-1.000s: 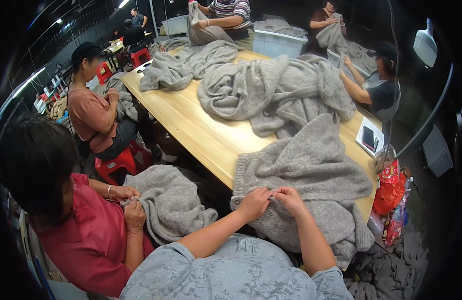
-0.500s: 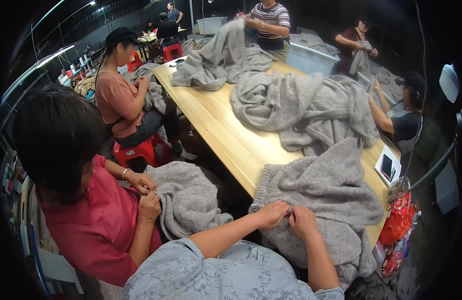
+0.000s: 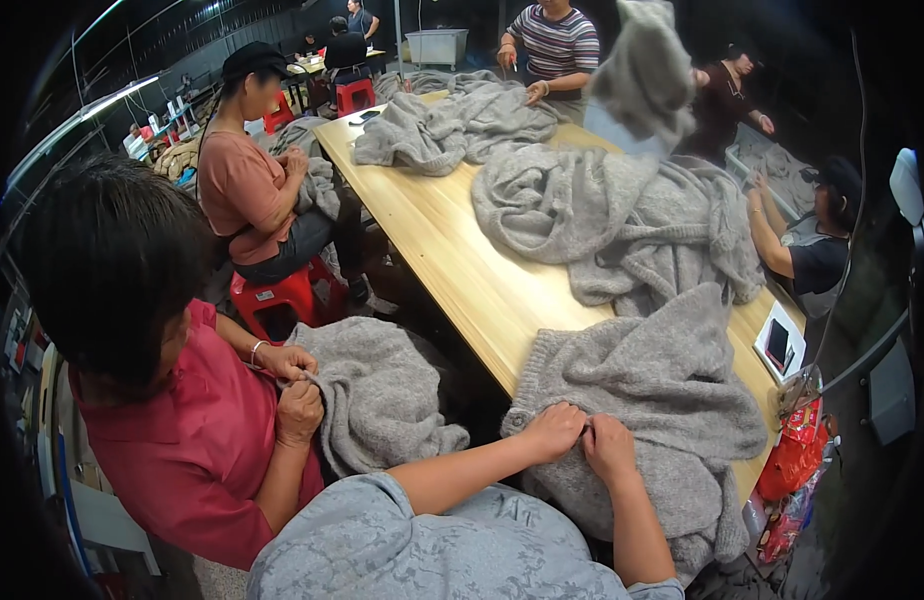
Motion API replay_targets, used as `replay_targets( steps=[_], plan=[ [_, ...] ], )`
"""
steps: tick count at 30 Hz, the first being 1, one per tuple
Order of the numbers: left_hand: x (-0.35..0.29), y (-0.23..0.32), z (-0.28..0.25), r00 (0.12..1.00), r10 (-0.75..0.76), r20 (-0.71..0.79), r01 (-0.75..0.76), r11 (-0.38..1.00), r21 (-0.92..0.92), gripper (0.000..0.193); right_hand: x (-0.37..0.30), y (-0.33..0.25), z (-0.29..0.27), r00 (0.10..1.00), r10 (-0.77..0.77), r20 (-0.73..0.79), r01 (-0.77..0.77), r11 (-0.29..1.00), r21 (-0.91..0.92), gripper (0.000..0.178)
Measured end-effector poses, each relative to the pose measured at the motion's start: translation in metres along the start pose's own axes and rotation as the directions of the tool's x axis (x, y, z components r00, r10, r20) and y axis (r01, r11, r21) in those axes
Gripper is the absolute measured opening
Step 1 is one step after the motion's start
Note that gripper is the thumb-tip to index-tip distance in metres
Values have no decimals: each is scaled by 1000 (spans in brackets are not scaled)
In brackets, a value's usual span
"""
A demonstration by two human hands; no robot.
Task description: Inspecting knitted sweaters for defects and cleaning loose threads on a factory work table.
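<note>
Both hands are closed in a pinch on the grey sweater (image 3: 642, 400), which hangs over the near edge of the long wooden table (image 3: 452, 260): the left hand (image 3: 554, 430) and the right hand (image 3: 608, 446) sit touching each other, fingertips nipping a fold of the knit near its ribbed hem. Just to the left, a person in a red shirt (image 3: 197, 440) holds another grey knit (image 3: 382, 395) in the lap, close beside the wearer's left forearm. Farther along the table lie a big heap of grey knitwear (image 3: 612, 225) and a second heap (image 3: 452, 125) beyond it. A person in a pink top (image 3: 244, 190) sits on a red stool (image 3: 277, 300) at the left side, and others work at the far end and the right side. A phone (image 3: 779, 342) lies at the right edge above a red bag (image 3: 794, 455). Compared with half a second ago, the view has swung, but the hands hold the same pinch on the same spot.
</note>
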State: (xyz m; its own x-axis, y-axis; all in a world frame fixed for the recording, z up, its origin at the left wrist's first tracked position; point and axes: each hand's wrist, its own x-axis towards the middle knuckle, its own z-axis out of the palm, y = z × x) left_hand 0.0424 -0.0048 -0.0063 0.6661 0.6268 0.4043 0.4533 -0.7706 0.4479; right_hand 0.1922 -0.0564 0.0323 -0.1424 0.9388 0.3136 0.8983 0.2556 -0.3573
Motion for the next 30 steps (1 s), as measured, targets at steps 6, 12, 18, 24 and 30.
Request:
replay_targets(
  steps=[6,12,18,24,30],
  plan=[
    [-1,-2,2,996,63,-56,-61,998,30,10,-1,0,1,1000,17,-7,-17,999,35,9],
    [7,-4,0,997,75,1,-75,996,46,7,3,4,4,997,72,21,-74,990,122,11],
    [10,-15,-9,995,83,48,-79,993,-86,6,2,12,6,994,-77,-71,83,994,77,10],
    [14,-15,-19,996,37,76,-20,977,-210,7,11,7,0,985,170,-4,-160,939,305,8],
    [18,-20,-27,989,29,145,18,950,-311,9,21,12,-15,924,296,241,-379,788,485,11]
  ],
)
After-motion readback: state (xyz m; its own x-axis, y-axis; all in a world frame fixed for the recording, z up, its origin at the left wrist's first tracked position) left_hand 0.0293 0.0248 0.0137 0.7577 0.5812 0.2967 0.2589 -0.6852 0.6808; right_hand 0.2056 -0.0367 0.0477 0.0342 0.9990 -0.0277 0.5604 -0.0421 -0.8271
